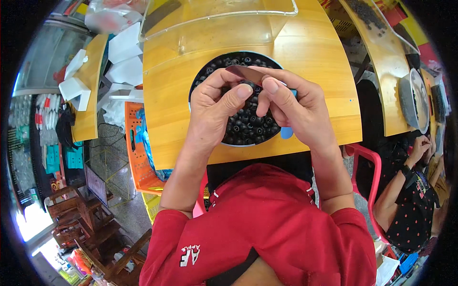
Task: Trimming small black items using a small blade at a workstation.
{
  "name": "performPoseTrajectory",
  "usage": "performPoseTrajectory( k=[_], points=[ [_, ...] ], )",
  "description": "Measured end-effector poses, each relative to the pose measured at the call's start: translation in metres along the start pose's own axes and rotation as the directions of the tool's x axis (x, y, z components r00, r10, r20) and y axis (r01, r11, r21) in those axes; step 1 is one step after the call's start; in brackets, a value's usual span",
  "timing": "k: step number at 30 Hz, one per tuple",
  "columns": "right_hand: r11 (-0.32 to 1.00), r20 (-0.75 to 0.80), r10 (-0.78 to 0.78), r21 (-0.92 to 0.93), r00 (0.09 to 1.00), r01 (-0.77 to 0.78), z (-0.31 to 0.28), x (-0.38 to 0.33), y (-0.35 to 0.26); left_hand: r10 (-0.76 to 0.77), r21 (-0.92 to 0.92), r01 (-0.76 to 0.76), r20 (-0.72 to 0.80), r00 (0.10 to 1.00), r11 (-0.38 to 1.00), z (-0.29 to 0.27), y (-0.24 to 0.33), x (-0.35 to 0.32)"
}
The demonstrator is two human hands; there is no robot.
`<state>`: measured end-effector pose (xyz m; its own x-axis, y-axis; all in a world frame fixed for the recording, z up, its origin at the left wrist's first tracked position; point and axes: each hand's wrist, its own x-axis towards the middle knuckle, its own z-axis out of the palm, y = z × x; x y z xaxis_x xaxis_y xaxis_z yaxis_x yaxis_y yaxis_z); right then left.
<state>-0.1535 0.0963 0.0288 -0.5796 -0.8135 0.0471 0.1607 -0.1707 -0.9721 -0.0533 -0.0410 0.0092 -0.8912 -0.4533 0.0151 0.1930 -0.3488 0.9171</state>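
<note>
Both my hands are raised over a round blue-rimmed bowl (pixel 248 145) filled with small, dark, round pieces (pixel 248 128) that look like berries or beads, several with pale rings. My right hand (pixel 298 102) grips a small knife (pixel 245 73), its blade pointing left across my fingertips; a bit of blue handle shows beyond the knuckles. The left hand (pixel 214 97) is closed in a pinch under the blade, thumb against the fingers. Whatever it holds is mostly hidden. A light-blue piece (pixel 286 132) shows below my right hand; I cannot tell what it belongs to.
Behind the bowl, a large clear plastic bin (pixel 224 33) stands on the wooden table (pixel 319 62). To the left are an orange crate (pixel 136 162) and white boxes (pixel 125 52). At right, a person (pixel 410 200) sits by a pink chair (pixel 369 167) near another table holding a grey basin (pixel 411 102).
</note>
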Motion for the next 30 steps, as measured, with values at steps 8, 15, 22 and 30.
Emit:
performPoseTrajectory(
  k=[8,15,22,30],
  points=[
    [0.997,-0.019,-0.02,0.078,1.0,0.021,0.002,0.0,-0.002,-0.048,-0.239,0.058,0.045,0.998,0.969,0.004,0.0,0.001],
    [0.997,-0.044,-0.076,0.026,0.996,0.077,0.006,-0.001,0.004,-0.084,-0.343,0.093,0.039,0.996,0.935,0.01,-0.005,0.001],
    [0.997,-0.008,-0.043,0.064,0.999,0.044,0.005,0.001,0.0,-0.082,-0.435,0.113,0.088,0.993,0.894,0.009,-0.008,0.001],
    [0.998,-0.018,-0.045,0.05,0.999,0.046,0.004,0.005,0.006,-0.103,-0.501,0.132,0.085,0.991,0.855,0.008,-0.012,-0.001]
  ],
)
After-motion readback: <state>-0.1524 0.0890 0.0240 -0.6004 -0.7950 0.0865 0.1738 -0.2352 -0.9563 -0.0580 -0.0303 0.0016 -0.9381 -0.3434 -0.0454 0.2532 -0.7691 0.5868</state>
